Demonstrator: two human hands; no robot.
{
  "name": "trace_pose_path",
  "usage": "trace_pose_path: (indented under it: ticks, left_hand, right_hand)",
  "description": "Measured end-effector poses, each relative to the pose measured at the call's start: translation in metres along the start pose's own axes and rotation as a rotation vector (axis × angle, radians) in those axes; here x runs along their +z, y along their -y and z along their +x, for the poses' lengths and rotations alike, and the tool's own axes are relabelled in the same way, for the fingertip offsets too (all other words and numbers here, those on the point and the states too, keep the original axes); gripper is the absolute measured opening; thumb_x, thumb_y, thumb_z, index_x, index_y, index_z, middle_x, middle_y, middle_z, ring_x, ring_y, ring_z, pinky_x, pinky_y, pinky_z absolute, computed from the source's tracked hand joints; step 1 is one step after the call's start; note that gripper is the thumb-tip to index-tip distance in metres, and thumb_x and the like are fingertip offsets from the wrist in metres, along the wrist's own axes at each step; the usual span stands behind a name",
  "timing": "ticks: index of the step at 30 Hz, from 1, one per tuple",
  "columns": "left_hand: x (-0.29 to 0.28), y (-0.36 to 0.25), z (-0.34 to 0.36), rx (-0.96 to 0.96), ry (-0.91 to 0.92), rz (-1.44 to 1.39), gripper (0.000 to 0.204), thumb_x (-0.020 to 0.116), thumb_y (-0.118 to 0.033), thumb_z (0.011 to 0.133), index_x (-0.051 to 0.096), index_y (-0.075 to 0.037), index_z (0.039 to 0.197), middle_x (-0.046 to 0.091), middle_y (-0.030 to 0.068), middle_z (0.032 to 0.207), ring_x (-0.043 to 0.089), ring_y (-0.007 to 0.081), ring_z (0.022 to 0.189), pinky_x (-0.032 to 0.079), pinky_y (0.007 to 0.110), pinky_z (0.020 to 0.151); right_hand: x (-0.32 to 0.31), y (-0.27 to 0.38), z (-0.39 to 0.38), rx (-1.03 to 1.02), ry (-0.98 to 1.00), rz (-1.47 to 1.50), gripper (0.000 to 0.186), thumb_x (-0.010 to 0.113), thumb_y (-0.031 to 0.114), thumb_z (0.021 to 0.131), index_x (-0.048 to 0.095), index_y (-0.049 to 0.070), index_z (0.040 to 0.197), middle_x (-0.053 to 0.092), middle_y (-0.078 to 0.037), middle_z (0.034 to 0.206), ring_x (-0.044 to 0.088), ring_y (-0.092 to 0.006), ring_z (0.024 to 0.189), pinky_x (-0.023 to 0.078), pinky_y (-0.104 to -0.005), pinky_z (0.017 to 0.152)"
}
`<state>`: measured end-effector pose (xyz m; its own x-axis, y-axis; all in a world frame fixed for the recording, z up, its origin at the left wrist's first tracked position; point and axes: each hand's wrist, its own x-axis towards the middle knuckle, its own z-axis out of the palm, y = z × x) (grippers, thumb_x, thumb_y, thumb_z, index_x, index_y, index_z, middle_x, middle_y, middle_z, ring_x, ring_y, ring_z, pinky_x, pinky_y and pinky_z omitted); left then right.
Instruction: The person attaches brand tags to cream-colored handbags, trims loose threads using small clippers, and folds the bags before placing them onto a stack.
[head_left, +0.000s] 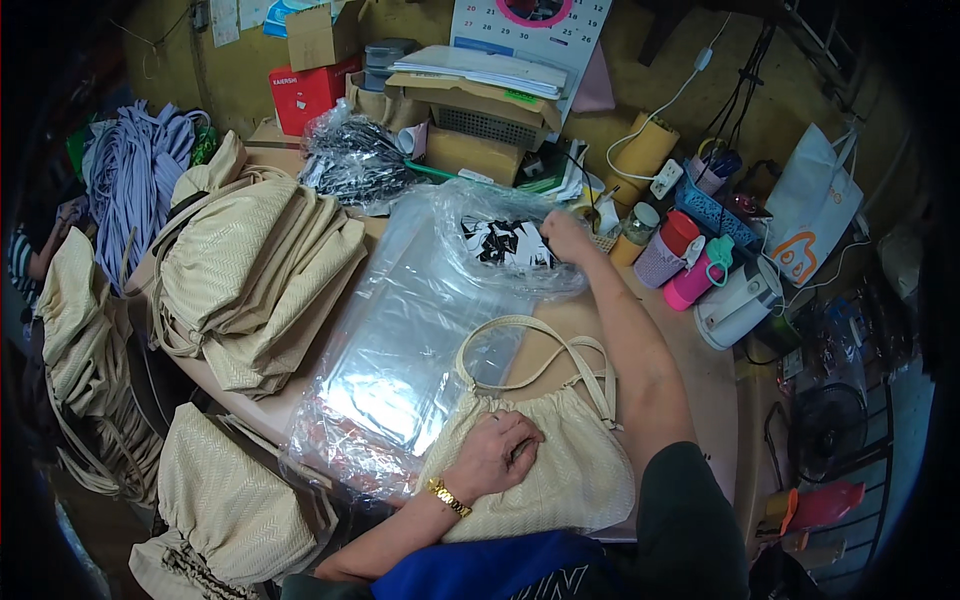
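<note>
A cream woven drawstring bag (530, 480) with a looped strap lies in front of me. My left hand (498, 450), a gold band on its wrist, rests on it with fingers curled; what they hold, if anything, is hidden. My right hand (563, 235) reaches to a clear plastic bag of black-and-white pieces (500, 243), its fingers closed at the right side of those pieces, their grip hidden. A stack of flat clear plastic bags (380, 360) lies left of the cream bag.
Piled cream bags (255, 270) cover the table's left; more hang beside it (80, 340). Lilac cords (135, 170), boxes (310, 95), bottles (690, 280) and a white kettle (735, 305) surround the work area. Another person's arm (50, 245) shows at far left.
</note>
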<state>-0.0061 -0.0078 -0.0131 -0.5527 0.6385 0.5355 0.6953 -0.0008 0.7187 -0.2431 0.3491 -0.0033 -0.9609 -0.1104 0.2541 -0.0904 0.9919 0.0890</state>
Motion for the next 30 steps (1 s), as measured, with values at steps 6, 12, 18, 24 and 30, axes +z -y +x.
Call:
trace_pose_path:
  ticks: [6, 12, 18, 24, 30]
  left_hand:
    - [0.0, 0.002, 0.0, 0.01, -0.006, 0.003, 0.015, 0.069, -0.006, 0.076, 0.067, -0.013, 0.089, 0.065, 0.0021, 0.087, 0.062, 0.0221, 0.078, 0.045, 0.035, 0.071]
    - [0.0, 0.002, -0.001, -0.002, 0.007, -0.016, 0.015, 0.069, -0.007, 0.076, 0.067, -0.013, 0.089, 0.065, 0.0021, 0.087, 0.062, 0.0223, 0.078, 0.046, 0.036, 0.072]
    - [-0.001, 0.002, 0.0, -0.014, 0.012, 0.005, 0.014, 0.069, -0.007, 0.077, 0.067, -0.014, 0.089, 0.065, 0.002, 0.088, 0.062, 0.0221, 0.081, 0.046, 0.036, 0.074]
    - [-0.001, 0.001, 0.001, -0.015, 0.024, -0.018, 0.014, 0.068, -0.007, 0.077, 0.067, -0.013, 0.089, 0.065, 0.0025, 0.088, 0.063, 0.0229, 0.082, 0.047, 0.036, 0.074]
    - [-0.001, 0.003, 0.001, -0.006, 0.019, -0.006, 0.014, 0.068, -0.007, 0.077, 0.068, -0.013, 0.089, 0.065, 0.0027, 0.088, 0.063, 0.0232, 0.08, 0.048, 0.036, 0.073]
  right_hand:
    - [-0.034, 0.002, -0.001, 0.25, 0.007, 0.625, 0.011, 0.065, 0.007, 0.082, 0.069, -0.002, 0.087, 0.07, -0.017, 0.089, 0.067, -0.0307, 0.084, 0.054, -0.0374, 0.078]
    - [-0.001, 0.017, -0.02, 0.087, 0.04, 0.226, 0.016, 0.07, 0.009, 0.078, 0.073, 0.003, 0.093, 0.069, -0.019, 0.103, 0.065, -0.0363, 0.098, 0.051, -0.0443, 0.089]
    - [-0.01, 0.04, -0.006, 0.334, 0.03, 0.436, 0.03, 0.074, 0.015, 0.077, 0.071, 0.008, 0.107, 0.067, -0.019, 0.113, 0.062, -0.0347, 0.108, 0.049, -0.0432, 0.093]
    - [-0.005, 0.046, 0.003, 0.392, -0.144, 0.519, 0.035, 0.077, 0.026, 0.076, 0.072, 0.009, 0.106, 0.067, -0.017, 0.114, 0.064, -0.0317, 0.103, 0.05, -0.041, 0.089]
    - [-0.062, 0.043, 0.012, 0.39, -0.192, 0.529, 0.024, 0.076, 0.029, 0.077, 0.075, 0.008, 0.088, 0.07, -0.015, 0.083, 0.068, -0.0295, 0.078, 0.052, -0.0394, 0.074]
